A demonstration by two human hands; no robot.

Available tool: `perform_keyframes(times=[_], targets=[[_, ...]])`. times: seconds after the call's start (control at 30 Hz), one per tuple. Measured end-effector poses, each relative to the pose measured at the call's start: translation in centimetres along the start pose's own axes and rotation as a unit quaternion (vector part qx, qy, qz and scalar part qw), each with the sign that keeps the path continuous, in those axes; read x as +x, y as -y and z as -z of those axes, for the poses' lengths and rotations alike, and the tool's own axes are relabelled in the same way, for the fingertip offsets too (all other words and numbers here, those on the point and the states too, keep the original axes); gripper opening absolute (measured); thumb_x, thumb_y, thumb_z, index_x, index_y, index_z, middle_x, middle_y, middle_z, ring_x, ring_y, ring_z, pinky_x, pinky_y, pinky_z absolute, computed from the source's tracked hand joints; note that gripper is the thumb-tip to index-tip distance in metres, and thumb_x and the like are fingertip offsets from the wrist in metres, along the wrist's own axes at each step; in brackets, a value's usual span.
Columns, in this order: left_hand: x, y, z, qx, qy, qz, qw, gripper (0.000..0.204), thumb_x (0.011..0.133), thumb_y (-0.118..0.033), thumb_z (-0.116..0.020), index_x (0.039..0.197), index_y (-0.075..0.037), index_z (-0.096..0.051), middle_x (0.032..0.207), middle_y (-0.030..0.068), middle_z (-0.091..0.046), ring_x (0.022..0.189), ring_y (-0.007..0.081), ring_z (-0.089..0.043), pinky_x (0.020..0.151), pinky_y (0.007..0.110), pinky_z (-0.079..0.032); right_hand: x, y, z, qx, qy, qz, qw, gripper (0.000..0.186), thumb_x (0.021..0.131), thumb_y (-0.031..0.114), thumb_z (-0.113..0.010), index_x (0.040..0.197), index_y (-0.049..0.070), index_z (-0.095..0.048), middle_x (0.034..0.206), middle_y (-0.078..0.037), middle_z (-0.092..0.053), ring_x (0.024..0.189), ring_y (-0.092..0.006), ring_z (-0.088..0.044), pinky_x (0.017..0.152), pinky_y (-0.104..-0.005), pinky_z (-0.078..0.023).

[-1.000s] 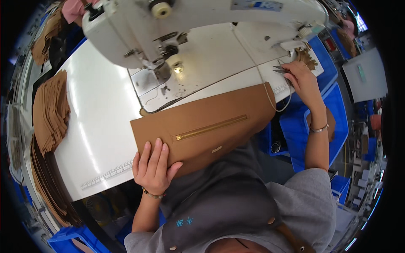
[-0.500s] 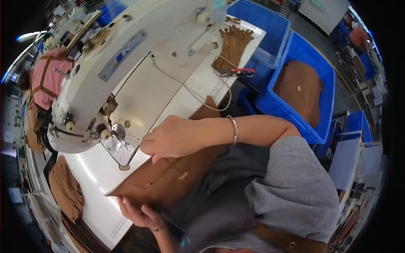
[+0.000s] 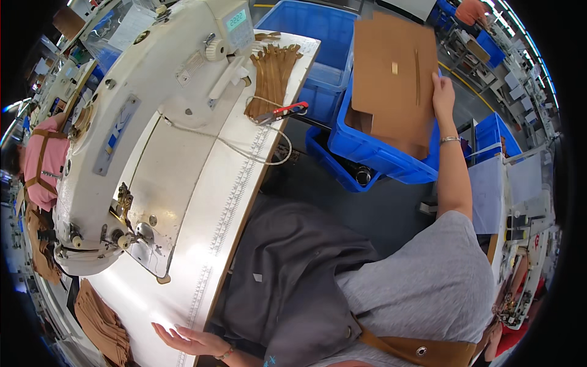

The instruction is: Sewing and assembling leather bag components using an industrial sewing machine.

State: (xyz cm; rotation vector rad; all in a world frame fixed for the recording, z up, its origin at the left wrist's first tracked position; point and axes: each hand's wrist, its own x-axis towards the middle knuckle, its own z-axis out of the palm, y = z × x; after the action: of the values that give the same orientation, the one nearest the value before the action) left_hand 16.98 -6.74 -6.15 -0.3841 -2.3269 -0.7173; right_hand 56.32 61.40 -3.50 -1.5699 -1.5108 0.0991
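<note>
My right hand [image 3: 444,92] grips the right edge of a flat brown panel [image 3: 386,92] with a zipped slot and small metal tag, held over a blue bin [image 3: 382,168]. My left hand [image 3: 186,339], fingers apart and empty, is over the white sewing table [image 3: 183,208] at its front. The white sewing machine [image 3: 98,165] stands at the left. Red-and-black handled scissors [image 3: 287,111] lie beside a bundle of brown zippers [image 3: 272,70] on the table's far end, with a looped cord around them.
A stack of brown pieces [image 3: 98,318] lies at the lower left. More blue bins [image 3: 312,27] stand beyond the table and right of me. A co-worker in pink [image 3: 46,168] sits at the left; others work at upper right and lower right, among machines and tables.
My right hand has moved from the table to the bin with the brown panel. My left hand has let go of it. The view has turned rightward.
</note>
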Motion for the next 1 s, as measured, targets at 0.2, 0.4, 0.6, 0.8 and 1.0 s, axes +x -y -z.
perform_keyframes(times=[0.2, 0.4, 0.6, 0.8, 1.0], targets=[[-0.3, 0.2, 0.0, 0.003, 0.001, 0.005, 1.0, 0.048, 0.114, -0.036, -0.042, 0.148, -0.004, -0.055, 0.151, 0.0162, -0.056, 0.139, 0.0338, -0.054, 0.108, 0.052, -0.049, -3.6, 3.8, -6.1, -0.046, 0.077, 0.219, 0.972, 0.031, 0.099, 0.032, -0.066, 0.11, 0.003, -0.07, 0.111, -0.016, -0.072, 0.106, -0.0365, -0.068, 0.093, -0.0458, -0.054], [-0.1, -0.2, 0.2, 0.001, 0.02, 0.003, 1.0, 0.05, 0.113, -0.035, -0.043, 0.146, 0.0, -0.054, 0.149, 0.0191, -0.055, 0.139, 0.0359, -0.053, 0.112, 0.05, -0.045, -8.9, 22.4, -12.5, 0.08, 0.239, 0.583, 0.772, 0.021, 0.089, 0.007, -0.066, 0.109, 0.008, -0.071, 0.107, -0.01, -0.071, 0.104, -0.0325, -0.069, 0.087, -0.0434, -0.056], [-0.1, -0.7, 0.4, -0.001, 0.037, 0.011, 0.999, 0.051, 0.112, -0.035, -0.044, 0.142, 0.004, -0.056, 0.149, 0.0219, -0.055, 0.139, 0.0378, -0.052, 0.115, 0.05, -0.041, -10.7, 30.2, -16.9, 0.042, 0.284, 0.678, 0.677, 0.026, 0.087, 0.001, -0.061, 0.109, 0.007, -0.071, 0.121, -0.008, -0.073, 0.11, -0.0314, -0.069, 0.091, -0.0387, -0.057], [-0.1, -1.2, 0.5, 0.013, 0.047, 0.008, 0.999, 0.049, 0.112, -0.033, -0.044, 0.14, 0.005, -0.056, 0.15, 0.0228, -0.054, 0.139, 0.0382, -0.051, 0.114, 0.05, -0.041, -9.7, 31.0, -17.8, 0.01, 0.3, 0.68, 0.669, 0.027, 0.085, 0.002, -0.061, 0.109, 0.01, -0.071, 0.111, -0.006, -0.072, 0.101, -0.0325, -0.07, 0.085, -0.0416, -0.058], [-0.1, -1.6, 0.6, 0.006, 0.057, 0.012, 0.998, 0.049, 0.112, -0.032, -0.043, 0.139, 0.006, -0.056, 0.15, 0.0229, -0.053, 0.139, 0.0384, -0.05, 0.115, 0.049, -0.04, -9.8, 30.9, -17.1, 0.07, 0.278, 0.674, 0.681, 0.028, 0.083, 0.002, -0.063, 0.109, 0.01, -0.07, 0.108, -0.007, -0.074, 0.098, -0.0306, -0.071, 0.081, -0.0398, -0.059]])
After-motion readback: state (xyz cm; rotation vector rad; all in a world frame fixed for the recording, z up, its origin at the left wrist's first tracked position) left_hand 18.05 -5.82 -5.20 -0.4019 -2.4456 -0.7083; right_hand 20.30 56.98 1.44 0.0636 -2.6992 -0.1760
